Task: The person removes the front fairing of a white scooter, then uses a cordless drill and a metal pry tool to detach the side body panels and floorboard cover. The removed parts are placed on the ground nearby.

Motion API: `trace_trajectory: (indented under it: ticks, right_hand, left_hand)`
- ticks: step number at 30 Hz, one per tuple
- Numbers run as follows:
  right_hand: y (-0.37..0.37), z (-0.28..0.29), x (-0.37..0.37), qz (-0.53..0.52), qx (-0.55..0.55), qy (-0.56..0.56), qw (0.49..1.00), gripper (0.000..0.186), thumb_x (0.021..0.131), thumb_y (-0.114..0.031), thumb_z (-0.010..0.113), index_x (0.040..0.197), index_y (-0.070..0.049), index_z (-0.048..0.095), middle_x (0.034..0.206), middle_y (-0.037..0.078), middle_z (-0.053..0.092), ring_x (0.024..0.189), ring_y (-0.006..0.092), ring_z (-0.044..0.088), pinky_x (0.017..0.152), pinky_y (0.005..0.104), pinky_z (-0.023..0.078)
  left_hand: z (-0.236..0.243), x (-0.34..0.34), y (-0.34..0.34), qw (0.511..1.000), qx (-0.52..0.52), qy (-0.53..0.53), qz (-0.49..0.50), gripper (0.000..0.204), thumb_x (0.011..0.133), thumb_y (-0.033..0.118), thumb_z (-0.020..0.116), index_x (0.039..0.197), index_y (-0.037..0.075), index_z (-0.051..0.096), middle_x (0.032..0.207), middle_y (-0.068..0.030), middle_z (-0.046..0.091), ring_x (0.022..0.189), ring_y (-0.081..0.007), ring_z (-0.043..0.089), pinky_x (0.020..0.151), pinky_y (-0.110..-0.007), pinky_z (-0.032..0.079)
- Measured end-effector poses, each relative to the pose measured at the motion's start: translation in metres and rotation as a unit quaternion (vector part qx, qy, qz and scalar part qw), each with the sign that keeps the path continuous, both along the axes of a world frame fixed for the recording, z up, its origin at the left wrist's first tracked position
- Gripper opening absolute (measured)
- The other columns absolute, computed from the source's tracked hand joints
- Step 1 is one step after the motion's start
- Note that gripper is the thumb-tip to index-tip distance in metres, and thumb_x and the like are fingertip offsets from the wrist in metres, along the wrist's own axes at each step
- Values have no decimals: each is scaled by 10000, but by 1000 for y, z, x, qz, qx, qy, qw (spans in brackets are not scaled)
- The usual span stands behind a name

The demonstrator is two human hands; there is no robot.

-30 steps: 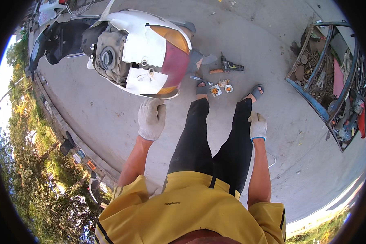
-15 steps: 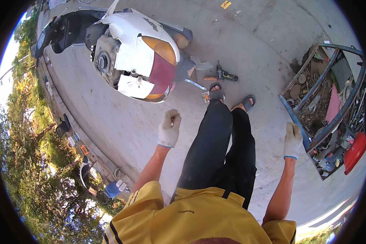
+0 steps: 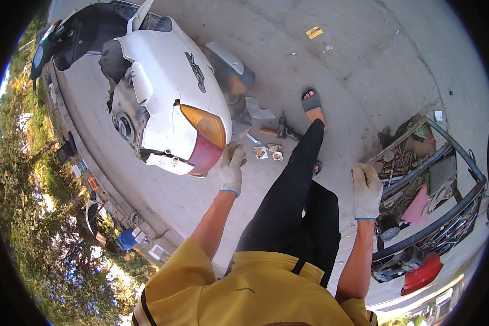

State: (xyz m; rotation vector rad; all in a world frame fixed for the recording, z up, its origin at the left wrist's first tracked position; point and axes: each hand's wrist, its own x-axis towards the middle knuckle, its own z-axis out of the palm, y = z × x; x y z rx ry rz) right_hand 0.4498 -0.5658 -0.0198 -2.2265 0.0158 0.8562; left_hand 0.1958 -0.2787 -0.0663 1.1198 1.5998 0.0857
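Observation:
I stand on a concrete floor beside the rear of a white scooter (image 3: 168, 92) with an orange and red tail light (image 3: 204, 136). My left hand (image 3: 232, 168), in a dirty white work glove, is raised just right of the tail light, fingers apart, holding nothing. My right hand (image 3: 367, 190), gloved too, hangs at my right side near a metal cart of tools (image 3: 434, 185), fingers loosely curled and empty. My legs in black trousers step forward, one foot in a grey sandal (image 3: 311, 101).
Small parts on white trays (image 3: 269, 153) and a hand tool (image 3: 280, 130) lie on the floor by the scooter. A loose white panel piece (image 3: 258, 110) lies nearby. A red container (image 3: 421, 274) sits at the cart's near end. Grass, trees and litter line the kerb at left.
I have stepped closer to the scooter, which now looks larger. My left hand rose toward the tail light. My right hand swung out toward the tool cart.

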Motion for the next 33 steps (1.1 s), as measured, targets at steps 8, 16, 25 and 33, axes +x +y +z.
trace_trajectory:
  ticks: [8,16,25,33]
  right_hand:
    - [118,-12,129,32,-15,110,993,216,1024,-174,675,1084,22,744,889,133,721,807,135,645,787,324,535]
    - [310,-30,231,205,33,99,973,232,1020,-183,676,1088,29,743,919,121,742,845,138,676,790,322,538]
    - [465,-196,253,490,77,144,857,300,1013,-287,654,1069,-9,752,784,195,724,734,337,742,720,393,558]
    - [559,-271,272,672,138,-15,728,316,1031,-327,598,1081,-57,756,851,206,754,845,416,747,816,503,574]
  left_hand:
    - [-23,33,6,958,-113,-47,258,906,1016,635,645,1623,37,333,1582,-189,484,1391,-342,513,1150,-509,432]
    - [-39,74,-13,907,-24,-60,417,914,1014,689,607,1643,91,317,1621,-168,446,1424,-365,479,1162,-535,411]
    - [-106,121,-18,800,269,-20,535,799,998,687,582,1547,117,477,1507,-159,555,1302,-350,537,1116,-540,426]
    - [-148,159,29,630,461,6,625,723,999,648,518,1479,112,585,1372,-160,657,1258,-321,616,1041,-482,452]
